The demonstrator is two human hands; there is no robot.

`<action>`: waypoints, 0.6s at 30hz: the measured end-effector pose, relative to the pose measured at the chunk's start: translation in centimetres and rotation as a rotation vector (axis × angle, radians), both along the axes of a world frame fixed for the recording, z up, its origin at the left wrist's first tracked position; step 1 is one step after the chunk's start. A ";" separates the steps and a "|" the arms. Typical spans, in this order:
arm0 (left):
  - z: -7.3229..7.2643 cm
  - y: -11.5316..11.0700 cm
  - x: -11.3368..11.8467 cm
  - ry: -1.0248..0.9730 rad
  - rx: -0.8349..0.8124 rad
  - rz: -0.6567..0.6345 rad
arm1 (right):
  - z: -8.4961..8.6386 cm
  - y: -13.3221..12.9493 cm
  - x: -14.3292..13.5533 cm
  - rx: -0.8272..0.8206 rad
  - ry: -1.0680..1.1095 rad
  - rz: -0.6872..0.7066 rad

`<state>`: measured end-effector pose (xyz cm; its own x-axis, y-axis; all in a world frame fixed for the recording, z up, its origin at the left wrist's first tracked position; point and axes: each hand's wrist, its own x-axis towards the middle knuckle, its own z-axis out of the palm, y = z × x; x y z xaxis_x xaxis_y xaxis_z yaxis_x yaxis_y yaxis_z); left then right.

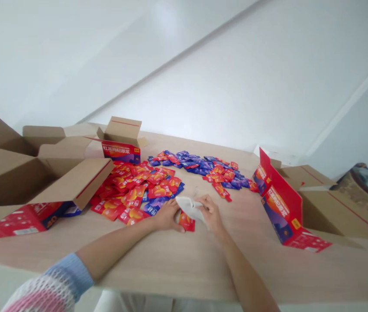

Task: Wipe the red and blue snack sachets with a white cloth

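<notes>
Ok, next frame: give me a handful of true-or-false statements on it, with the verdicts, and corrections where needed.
1. The right hand holds a white cloth or tissue. True.
2. The left hand grips a carton. False: it is spread beside a red packet.
3. The left sleeve is plain black. False: it shows blue, white and pink.
4. A mostly red pile of packets lies to the left. True.
5. The right-side carton is shut. False: its flaps stand open.

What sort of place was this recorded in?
Probably an indoor packing or sorting area: a pale wood-look table holds piles of small, flat red sachets and blue-purple sachets, flanked by open, red-printed brown cardboard boxes.
</notes>
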<state>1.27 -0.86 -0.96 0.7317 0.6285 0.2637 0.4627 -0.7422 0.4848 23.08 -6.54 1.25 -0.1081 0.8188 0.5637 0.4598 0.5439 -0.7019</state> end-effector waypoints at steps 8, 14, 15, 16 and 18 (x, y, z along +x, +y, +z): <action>-0.1 0.4 -0.3 0.021 -0.049 0.073 | -1.9 0.6 -2.5 -0.174 -0.455 -0.086; -1.0 1.4 -0.7 0.001 0.006 0.051 | -1.7 1.0 -2.1 -0.234 -0.351 -0.126; -1.2 1.7 -0.7 0.012 0.025 0.053 | -1.8 1.2 -2.0 -0.233 -0.350 -0.130; -1.3 2.0 -0.7 0.019 0.046 0.059 | -2.0 1.4 -1.8 -0.232 -0.354 -0.134; -1.5 2.4 -0.7 0.030 0.089 0.069 | -2.1 1.7 -1.6 -0.219 -0.358 -0.144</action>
<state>0.61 1.56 -2.49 0.6960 0.6529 0.2989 0.5277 -0.7473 0.4038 21.46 -4.82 -0.82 -0.1415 0.9356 0.3234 0.7551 0.3133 -0.5759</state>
